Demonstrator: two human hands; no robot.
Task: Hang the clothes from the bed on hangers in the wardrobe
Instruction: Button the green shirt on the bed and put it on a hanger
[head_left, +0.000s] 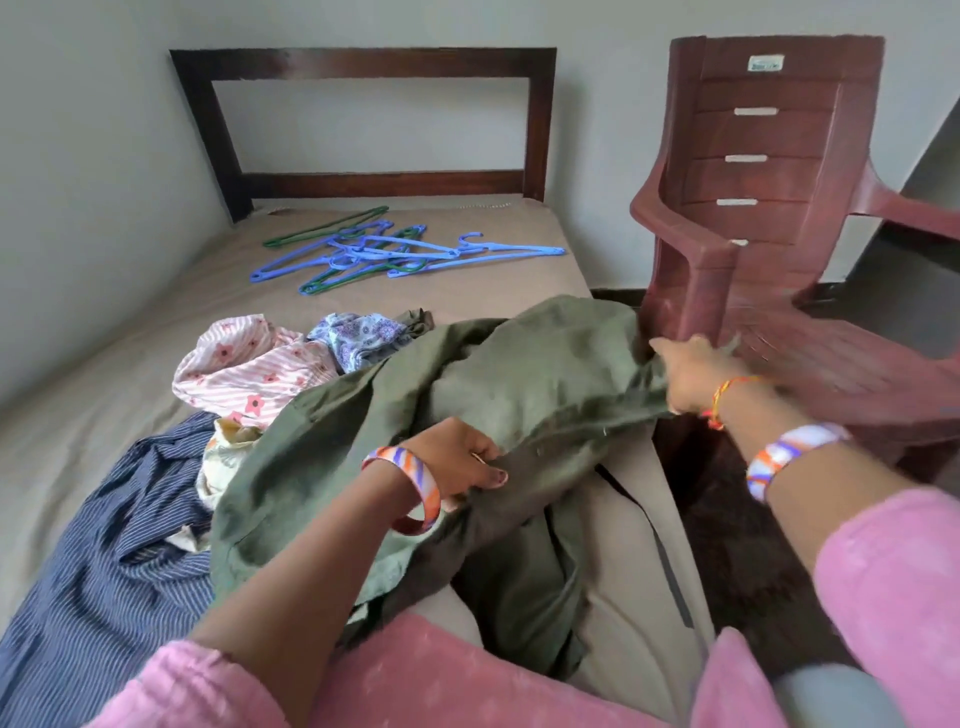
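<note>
An olive green garment (524, 384) is spread over the near right part of the bed (104, 395). My left hand (462, 460) grips a fold of it near the middle. My right hand (691, 376) holds its far right edge beside the chair. Left of it lie a pink striped floral cloth (254, 364), a purple patterned cloth (358, 335), a cream cloth (228, 457) and a navy striped shirt (119, 561). Several blue and green plastic hangers (384, 249) lie in a loose pile near the headboard. No wardrobe is in view.
A maroon plastic chair (769, 208) stands tight against the bed's right side, next to my right hand. A dark wooden headboard (363, 62) closes the far end. A grey wall runs along the left. Dark floor shows between bed and chair.
</note>
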